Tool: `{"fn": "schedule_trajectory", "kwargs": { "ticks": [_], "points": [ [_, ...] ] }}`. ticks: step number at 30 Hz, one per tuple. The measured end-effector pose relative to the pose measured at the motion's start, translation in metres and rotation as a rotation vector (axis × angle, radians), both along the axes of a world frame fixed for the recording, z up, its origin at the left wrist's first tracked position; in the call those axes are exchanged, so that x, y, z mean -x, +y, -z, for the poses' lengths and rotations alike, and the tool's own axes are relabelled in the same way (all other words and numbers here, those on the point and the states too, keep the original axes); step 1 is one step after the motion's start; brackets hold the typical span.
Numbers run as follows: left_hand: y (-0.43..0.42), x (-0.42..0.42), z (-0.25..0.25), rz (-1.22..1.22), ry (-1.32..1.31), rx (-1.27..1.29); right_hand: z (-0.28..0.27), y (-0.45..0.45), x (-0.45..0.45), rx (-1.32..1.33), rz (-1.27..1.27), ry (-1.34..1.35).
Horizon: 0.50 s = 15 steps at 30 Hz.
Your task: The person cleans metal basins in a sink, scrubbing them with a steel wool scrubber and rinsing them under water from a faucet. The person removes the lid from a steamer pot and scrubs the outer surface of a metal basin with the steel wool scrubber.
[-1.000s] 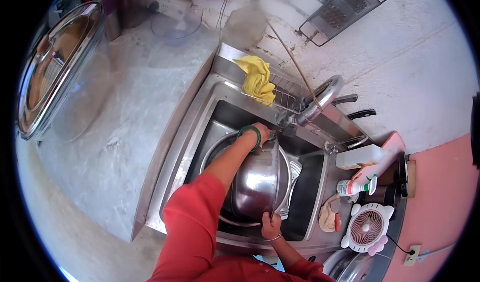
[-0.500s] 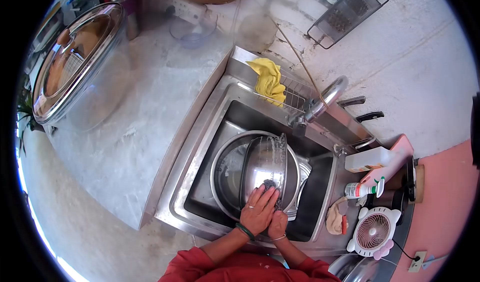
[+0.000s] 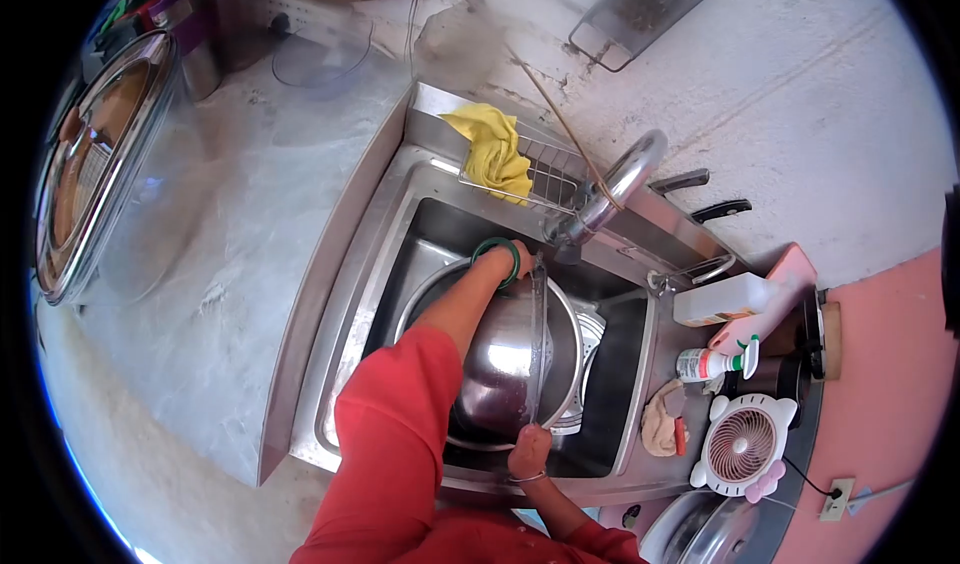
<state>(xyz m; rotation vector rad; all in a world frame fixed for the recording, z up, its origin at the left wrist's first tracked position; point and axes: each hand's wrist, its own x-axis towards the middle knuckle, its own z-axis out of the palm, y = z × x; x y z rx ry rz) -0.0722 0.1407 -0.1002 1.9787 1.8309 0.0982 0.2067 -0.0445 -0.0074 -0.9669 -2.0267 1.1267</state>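
Observation:
A shiny metal bowl (image 3: 500, 349) is tipped on its side, its rim upright and wet, inside a larger round metal basin (image 3: 574, 349) in the sink. My left hand (image 3: 515, 260), with a green band at the wrist, is curled against the far end of the bowl's rim. Its fingers are mostly hidden, and so is whatever they hold. At the near end, my right hand (image 3: 530, 451) has its fingers closed around the rim. A thin bracelet shows on that wrist.
The faucet (image 3: 635, 179) arches over the sink's far side, beside a wire rack (image 3: 550, 176) with a yellow cloth (image 3: 490, 149). To the right are a spray bottle (image 3: 702, 364), a cloth (image 3: 660, 419) and a small fan (image 3: 742, 444). A glass lid (image 3: 105, 164) stands at left.
My left hand has moved from the bowl's near side, where a dark scouring pad showed under its fingers, to the far rim. My right hand stays at the near rim. The view has shifted.

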Motion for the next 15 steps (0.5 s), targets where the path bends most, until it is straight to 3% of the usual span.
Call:
{"fn": "schedule_trajectory", "kwargs": {
  "ticks": [4,6,8,10,12,15],
  "points": [
    [0.007,0.003,-0.008,0.21,0.159,0.04,-0.001,0.001,0.0,0.01,-0.012,-0.014],
    [-0.007,-0.008,-0.023,0.044,0.105,-0.017,-0.001,0.002,0.001,-0.065,-0.04,0.046],
    [-0.066,-0.034,-0.099,-0.563,-0.329,-0.131,0.015,0.006,-0.013,-0.024,-0.067,-0.009],
    [-0.106,-0.062,-0.102,-0.614,-0.449,-0.566,0.021,0.004,-0.016,0.009,-0.095,-0.067],
    [-0.149,-0.093,-0.124,-0.615,-0.36,-0.751,0.02,0.002,-0.01,-0.113,-0.002,-0.001],
    [-0.203,-0.136,-0.142,-0.628,-0.35,-0.767,0.022,0.004,-0.017,-0.036,-0.08,-0.005]
  ]
}}
